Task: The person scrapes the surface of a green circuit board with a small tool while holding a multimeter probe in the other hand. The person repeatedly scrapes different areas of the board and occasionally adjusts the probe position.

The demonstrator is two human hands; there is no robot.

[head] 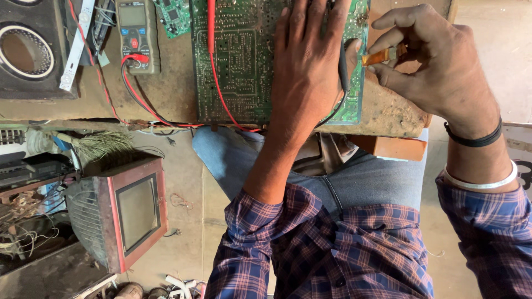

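A large green circuit board (238, 61) lies solder-side up on a worn wooden workbench (166, 94). My left hand (307, 66) lies flat on the board's right part, with a black lead running under it. My right hand (432, 61) hovers past the board's right edge and pinches a small orange-brown flat piece (382, 55) between thumb and fingers. A red probe lead (213, 50) crosses the board from the top.
A grey multimeter (137, 33) with red and black leads sits at the bench's back left, beside a speaker (25, 52). On the floor to the left stands a small old television (130, 213), with a brush (97, 145) and tangled wires nearby.
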